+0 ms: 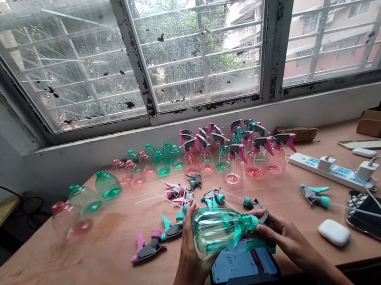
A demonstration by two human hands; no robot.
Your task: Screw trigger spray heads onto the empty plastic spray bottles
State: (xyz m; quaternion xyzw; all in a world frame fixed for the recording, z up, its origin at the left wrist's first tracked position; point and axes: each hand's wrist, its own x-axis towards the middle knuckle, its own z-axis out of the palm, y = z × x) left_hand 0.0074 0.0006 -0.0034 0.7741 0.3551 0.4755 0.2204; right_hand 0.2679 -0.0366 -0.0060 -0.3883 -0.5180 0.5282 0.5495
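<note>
My left hand (190, 253) grips the body of a clear green spray bottle (218, 227), held on its side above the table's near edge. At the bottle's neck, my right hand (285, 238) is closed on a grey and teal trigger sprayer head (260, 232). Loose trigger heads (152, 246) in pink and teal lie scattered on the wooden table (70, 272) just beyond my hands. Under the bottle lies a phone (244, 266) with a lit screen.
Bare pink and green bottles (106, 184) stand at the left and back. Finished bottles with trigger heads (250, 157) cluster at the back centre. On the right are a power strip (332, 170) with chargers, a dark phone (368, 215), a white earbud case (334, 232) and a cardboard box (375, 123).
</note>
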